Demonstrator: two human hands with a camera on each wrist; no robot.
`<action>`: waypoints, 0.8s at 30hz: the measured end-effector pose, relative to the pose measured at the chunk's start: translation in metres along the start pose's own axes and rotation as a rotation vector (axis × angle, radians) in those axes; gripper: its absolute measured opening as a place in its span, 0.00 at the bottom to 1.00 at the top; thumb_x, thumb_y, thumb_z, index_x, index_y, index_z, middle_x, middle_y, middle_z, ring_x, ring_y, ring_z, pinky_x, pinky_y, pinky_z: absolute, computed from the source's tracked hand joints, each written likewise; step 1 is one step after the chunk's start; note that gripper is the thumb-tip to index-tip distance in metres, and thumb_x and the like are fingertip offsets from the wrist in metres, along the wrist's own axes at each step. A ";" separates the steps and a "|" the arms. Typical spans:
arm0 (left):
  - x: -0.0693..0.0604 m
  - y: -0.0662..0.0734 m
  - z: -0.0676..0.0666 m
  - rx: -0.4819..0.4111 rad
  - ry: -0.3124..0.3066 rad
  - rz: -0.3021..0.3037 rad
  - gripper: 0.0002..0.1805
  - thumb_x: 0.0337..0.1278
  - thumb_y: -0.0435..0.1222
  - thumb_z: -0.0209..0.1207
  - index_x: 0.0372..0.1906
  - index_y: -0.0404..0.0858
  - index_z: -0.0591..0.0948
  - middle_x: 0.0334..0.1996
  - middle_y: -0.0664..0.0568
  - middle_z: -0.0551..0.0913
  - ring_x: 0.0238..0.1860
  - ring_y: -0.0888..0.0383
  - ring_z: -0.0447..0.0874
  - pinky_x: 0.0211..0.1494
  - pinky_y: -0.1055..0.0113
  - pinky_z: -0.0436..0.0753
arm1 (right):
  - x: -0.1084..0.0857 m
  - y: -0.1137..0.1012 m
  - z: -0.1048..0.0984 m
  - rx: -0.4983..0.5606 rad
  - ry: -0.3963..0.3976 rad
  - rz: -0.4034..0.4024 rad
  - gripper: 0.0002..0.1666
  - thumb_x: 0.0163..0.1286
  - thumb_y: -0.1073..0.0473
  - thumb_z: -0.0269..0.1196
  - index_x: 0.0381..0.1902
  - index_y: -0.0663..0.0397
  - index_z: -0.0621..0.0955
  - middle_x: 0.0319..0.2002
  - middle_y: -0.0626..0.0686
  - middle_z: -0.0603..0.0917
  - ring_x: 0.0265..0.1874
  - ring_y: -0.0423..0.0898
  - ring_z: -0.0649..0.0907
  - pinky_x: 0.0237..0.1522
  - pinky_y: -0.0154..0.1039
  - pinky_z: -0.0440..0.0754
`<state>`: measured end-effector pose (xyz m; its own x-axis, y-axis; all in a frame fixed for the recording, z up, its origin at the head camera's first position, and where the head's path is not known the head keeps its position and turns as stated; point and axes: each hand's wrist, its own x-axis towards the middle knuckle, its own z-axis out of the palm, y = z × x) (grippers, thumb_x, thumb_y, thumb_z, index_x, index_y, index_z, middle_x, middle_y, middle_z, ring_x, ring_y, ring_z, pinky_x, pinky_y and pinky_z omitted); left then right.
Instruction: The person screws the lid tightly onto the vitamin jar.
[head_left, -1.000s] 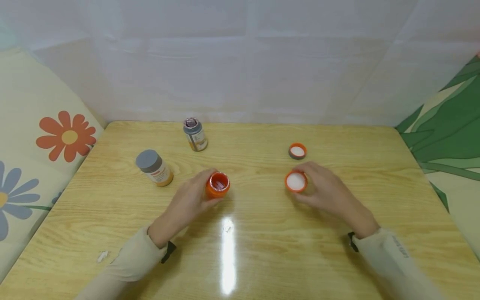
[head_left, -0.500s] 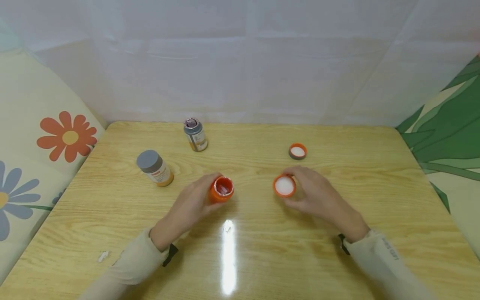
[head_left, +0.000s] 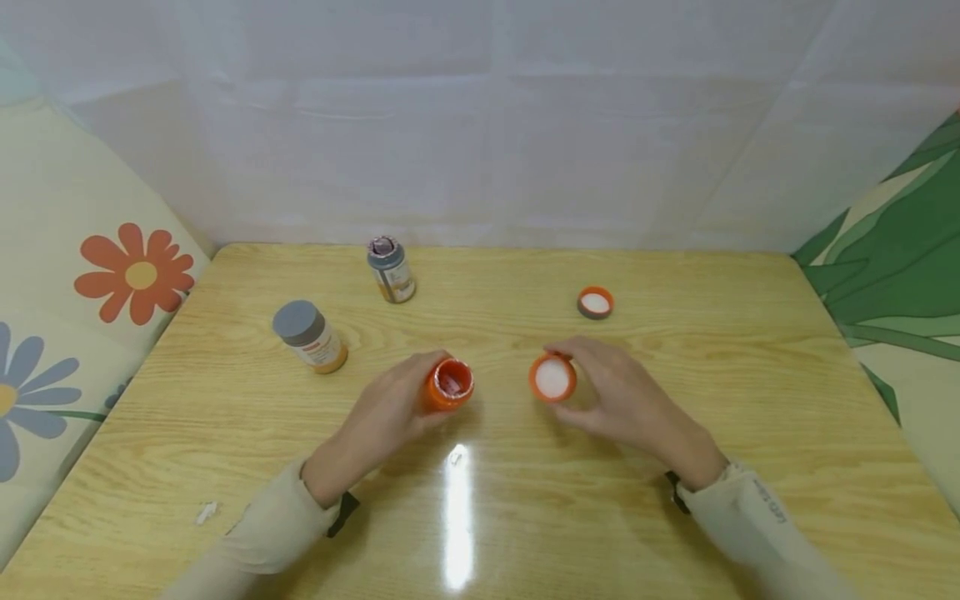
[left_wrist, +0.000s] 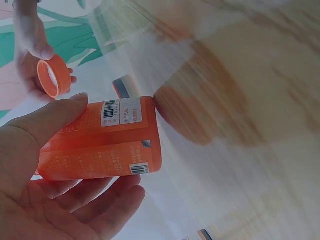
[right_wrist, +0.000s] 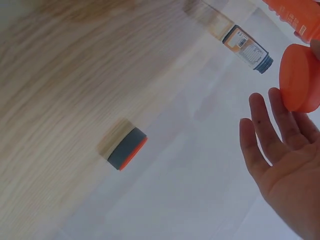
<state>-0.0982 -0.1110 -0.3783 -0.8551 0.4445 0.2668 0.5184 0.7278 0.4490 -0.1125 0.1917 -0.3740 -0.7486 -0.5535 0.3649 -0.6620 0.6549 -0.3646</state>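
Observation:
An uncapped orange bottle point(head_left: 450, 385) stands upright in my left hand point(head_left: 386, 406), its mouth facing up. In the left wrist view my thumb and fingers lie round the labelled orange bottle point(left_wrist: 105, 140). To its right, my right hand point(head_left: 626, 404) pinches an orange lid point(head_left: 552, 378) by the edge, white inner side up. The lid and the bottle are apart. In the right wrist view the orange lid point(right_wrist: 296, 77) is held at its edge, the other fingers extended.
A grey lid with orange inside point(head_left: 596, 302) lies behind my right hand. An uncapped grey-necked bottle point(head_left: 392, 271) stands at the back left, and a bottle with a grey lid point(head_left: 310, 336) stands left of my left hand. A white cloth point(head_left: 480, 125) hangs behind the table point(head_left: 675, 292).
My right hand has moved left with the orange lid. The left hand and its bottle have shifted slightly right and nearer, so the two are closer together.

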 end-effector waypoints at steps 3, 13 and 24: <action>0.000 0.001 0.000 0.001 0.003 0.011 0.37 0.38 0.35 0.78 0.58 0.35 0.76 0.53 0.44 0.84 0.54 0.49 0.84 0.59 0.53 0.84 | 0.000 -0.001 0.000 0.013 -0.003 0.018 0.38 0.48 0.56 0.78 0.56 0.59 0.77 0.51 0.55 0.84 0.50 0.53 0.84 0.51 0.53 0.83; -0.002 0.009 0.000 -0.001 -0.029 -0.032 0.37 0.38 0.38 0.79 0.58 0.37 0.76 0.50 0.47 0.85 0.51 0.51 0.85 0.55 0.55 0.86 | -0.001 -0.007 0.002 0.124 0.012 -0.038 0.35 0.49 0.56 0.77 0.55 0.58 0.77 0.51 0.51 0.85 0.52 0.49 0.84 0.53 0.48 0.84; -0.006 0.013 0.003 0.018 -0.030 -0.009 0.39 0.38 0.39 0.78 0.60 0.36 0.76 0.50 0.46 0.85 0.50 0.50 0.85 0.54 0.54 0.86 | 0.001 -0.018 0.002 0.143 -0.026 -0.050 0.34 0.53 0.52 0.76 0.57 0.55 0.77 0.53 0.50 0.84 0.54 0.48 0.83 0.57 0.49 0.82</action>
<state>-0.0866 -0.1022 -0.3768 -0.8594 0.4531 0.2371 0.5109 0.7411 0.4355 -0.1018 0.1779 -0.3691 -0.7140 -0.5980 0.3642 -0.6957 0.5472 -0.4653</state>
